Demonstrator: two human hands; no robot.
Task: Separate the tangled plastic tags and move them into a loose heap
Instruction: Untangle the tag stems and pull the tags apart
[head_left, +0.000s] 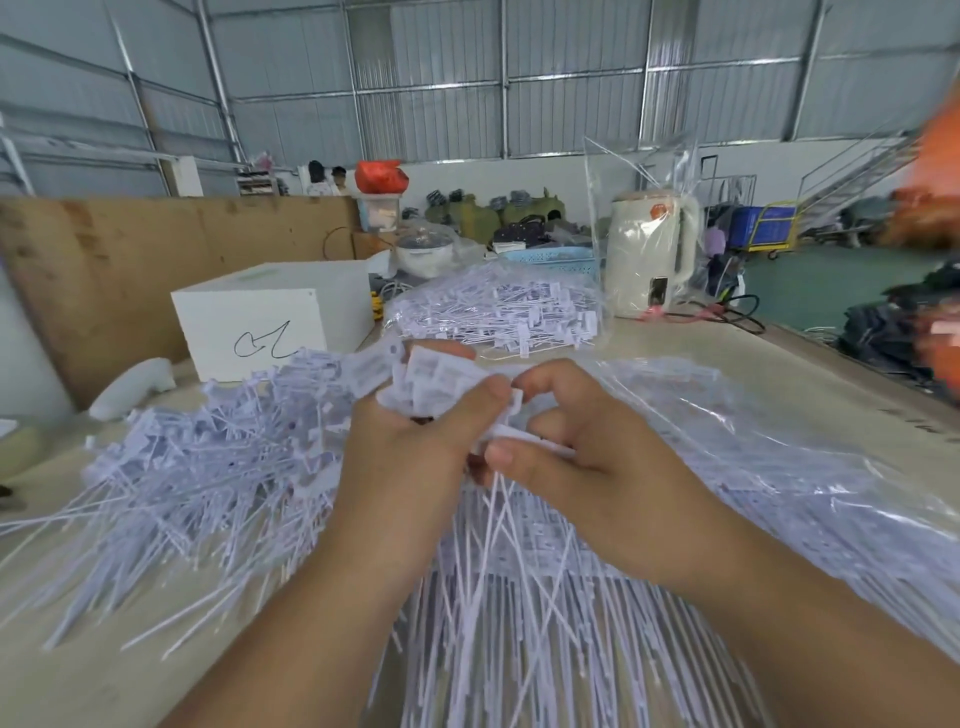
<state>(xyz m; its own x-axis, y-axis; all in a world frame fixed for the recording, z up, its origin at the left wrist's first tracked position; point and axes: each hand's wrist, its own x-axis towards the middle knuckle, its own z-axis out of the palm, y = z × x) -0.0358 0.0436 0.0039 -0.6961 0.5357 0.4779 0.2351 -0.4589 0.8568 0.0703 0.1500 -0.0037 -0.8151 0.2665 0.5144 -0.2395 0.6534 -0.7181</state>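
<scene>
My left hand (415, 457) grips a tangled bunch of white plastic tags (441, 379) by their flat heads, above the table's middle. My right hand (576, 447) pinches tags from the same bunch, thumb against curled fingers. The thin tails of the bunch (498, 561) hang down between my wrists. A loose heap of white tags (208, 467) spreads on the table to the left. Under my right arm lie tags in clear plastic bags (753, 467). Another bagged pile of tags (498, 312) sits farther back.
A white box (270, 312) with a black scribble stands at the back left beside a brown board (104, 270). A cream kettle (654, 254) in clear wrap stands at the back right with cables. A blue basket (550, 260) lies behind the far pile.
</scene>
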